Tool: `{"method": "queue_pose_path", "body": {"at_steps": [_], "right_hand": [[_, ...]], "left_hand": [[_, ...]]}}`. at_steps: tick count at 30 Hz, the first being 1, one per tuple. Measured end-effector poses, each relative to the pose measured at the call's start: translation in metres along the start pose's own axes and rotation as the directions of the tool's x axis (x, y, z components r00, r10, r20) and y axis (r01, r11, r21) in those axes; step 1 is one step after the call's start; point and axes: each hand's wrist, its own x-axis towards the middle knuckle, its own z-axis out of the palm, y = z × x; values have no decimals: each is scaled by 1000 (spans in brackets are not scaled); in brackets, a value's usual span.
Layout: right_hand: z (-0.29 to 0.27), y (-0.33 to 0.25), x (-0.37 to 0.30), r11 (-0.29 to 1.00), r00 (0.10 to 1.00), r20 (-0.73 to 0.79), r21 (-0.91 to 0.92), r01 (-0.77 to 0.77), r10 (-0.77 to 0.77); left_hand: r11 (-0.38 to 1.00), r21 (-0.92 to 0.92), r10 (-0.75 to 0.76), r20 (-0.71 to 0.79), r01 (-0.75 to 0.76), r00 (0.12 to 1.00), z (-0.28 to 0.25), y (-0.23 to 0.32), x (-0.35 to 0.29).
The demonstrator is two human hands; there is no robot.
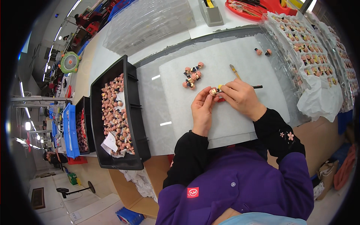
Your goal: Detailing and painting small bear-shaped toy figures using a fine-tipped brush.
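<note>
My left hand (202,111) pinches a small pink, cream and dark figurine (213,92) between thumb and fingers, above the white sheet (180,120). Close against it, my right hand (243,98) is closed around a slim pen-like tool (257,87), whose black end sticks out to the right. A bit of yellow shows at the fingertips; the tool's working end is mostly hidden. Beyond my right hand lies a brush-like tool (235,71) with a tan handle. Several similar figurines (192,76) form a loose group beyond my left hand.
On the left stands a black crate (137,112) full of figurines, with a blue bin (70,129) past it. Clear plastic trays (150,26), a grey tape dispenser (212,15) and a red tray (243,9) line the back. Filled blister trays (305,48) stand at right.
</note>
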Motion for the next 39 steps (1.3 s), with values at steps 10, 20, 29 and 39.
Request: {"method": "queue_pose_path", "body": {"at_steps": [10, 20, 29, 39], "right_hand": [[-1, 1, -2, 999, 999, 16, -5, -34, 34], [-1, 1, -2, 999, 999, 20, 26, -40, 39], [1, 2, -3, 999, 999, 29, -19, -40, 40], [-2, 0, -2, 999, 997, 64, -4, -37, 37]], "left_hand": [[1000, 11, -7, 8, 7, 1000, 1, 1, 0], [1000, 5, -23, 37, 23, 999, -2, 0, 1], [1000, 11, -19, 44, 19, 999, -1, -1, 1], [1000, 9, -22, 60, 22, 998, -1, 0, 2]]}}
